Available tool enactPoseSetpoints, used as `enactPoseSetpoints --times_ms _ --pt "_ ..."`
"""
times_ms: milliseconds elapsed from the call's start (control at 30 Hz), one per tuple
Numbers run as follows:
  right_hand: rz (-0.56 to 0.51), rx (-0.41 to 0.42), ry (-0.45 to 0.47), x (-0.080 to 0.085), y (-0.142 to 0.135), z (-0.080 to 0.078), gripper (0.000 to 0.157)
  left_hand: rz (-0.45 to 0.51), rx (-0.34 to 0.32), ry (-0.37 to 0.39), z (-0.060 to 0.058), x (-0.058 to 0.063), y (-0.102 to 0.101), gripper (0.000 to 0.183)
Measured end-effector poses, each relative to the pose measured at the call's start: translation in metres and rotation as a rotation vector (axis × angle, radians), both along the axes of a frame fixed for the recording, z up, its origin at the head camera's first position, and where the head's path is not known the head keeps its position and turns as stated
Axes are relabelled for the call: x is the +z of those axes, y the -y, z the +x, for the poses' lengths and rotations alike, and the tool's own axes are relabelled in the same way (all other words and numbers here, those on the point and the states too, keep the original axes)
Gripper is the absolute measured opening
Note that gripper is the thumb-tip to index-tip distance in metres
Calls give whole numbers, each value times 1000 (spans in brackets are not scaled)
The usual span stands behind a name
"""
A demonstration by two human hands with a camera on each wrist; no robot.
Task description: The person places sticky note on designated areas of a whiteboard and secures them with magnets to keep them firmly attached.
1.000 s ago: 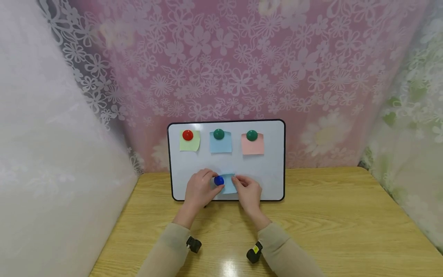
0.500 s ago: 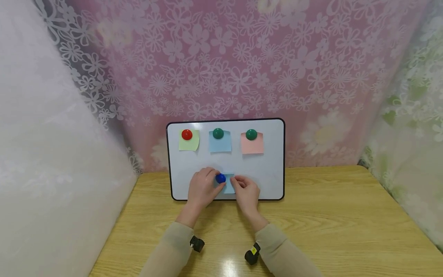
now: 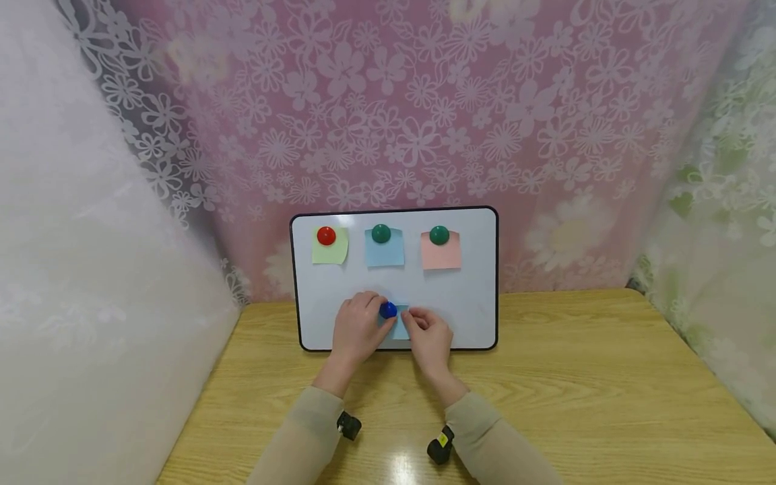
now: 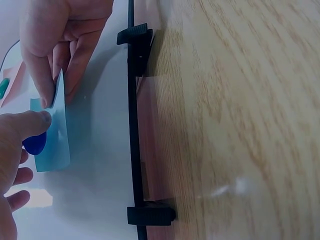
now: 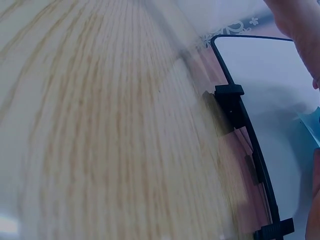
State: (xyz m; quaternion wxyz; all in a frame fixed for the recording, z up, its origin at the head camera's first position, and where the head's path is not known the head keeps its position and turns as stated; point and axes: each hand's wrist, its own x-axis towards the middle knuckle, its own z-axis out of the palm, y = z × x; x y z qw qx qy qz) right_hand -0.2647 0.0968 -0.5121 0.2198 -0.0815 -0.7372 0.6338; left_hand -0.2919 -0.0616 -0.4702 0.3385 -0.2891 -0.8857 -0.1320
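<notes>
Low on the whiteboard [image 3: 339, 283], my left hand [image 3: 356, 328] pinches a round blue magnet [image 3: 389, 310] between thumb and fingers. The magnet lies over the upper left part of a blue sticky note [image 3: 401, 328]. My right hand [image 3: 432, 340] pinches that note's right edge with thumb and forefinger. In the left wrist view the note [image 4: 54, 145] bends up from the board toward the right hand [image 4: 65, 45], and the left thumb presses by the magnet [image 4: 35, 144]. The right wrist view shows just a corner of the note [image 5: 312, 125].
Across the board's top hang a green note [image 3: 332, 254] under a red magnet [image 3: 326, 236], a blue note [image 3: 384, 254] and a pink note [image 3: 441, 257], each under a green magnet. Black feet [image 4: 150, 215] hold the board on the wooden table [image 3: 576, 377].
My left hand has moved slightly right and up with the blue magnet, which now covers more of the note. The right hand has shifted a little left, still pinching the note's edge.
</notes>
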Motion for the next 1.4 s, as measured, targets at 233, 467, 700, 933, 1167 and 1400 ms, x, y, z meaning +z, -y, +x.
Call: enactPoseSetpoints --times_ms 233,467,700,933,1167,1400 --pt "-7 2 -21 -2 1 -1 20 -33 24 -17 0 -1 -1 40" --pt "5 7 -22 -4 2 0 20 -61 41 -21 1 0 -2 39" --pt "9 3 -22 -4 4 1 21 -73 56 -34 0 0 -4 39" --pt "4 -10 -4 -4 4 0 21 -86 47 -64 -1 1 -8 39" --pt "11 -8 -7 -5 4 2 22 -104 54 -48 0 1 -9 37" --pt "6 -2 -8 -5 4 1 21 -123 65 -34 -2 2 -9 37"
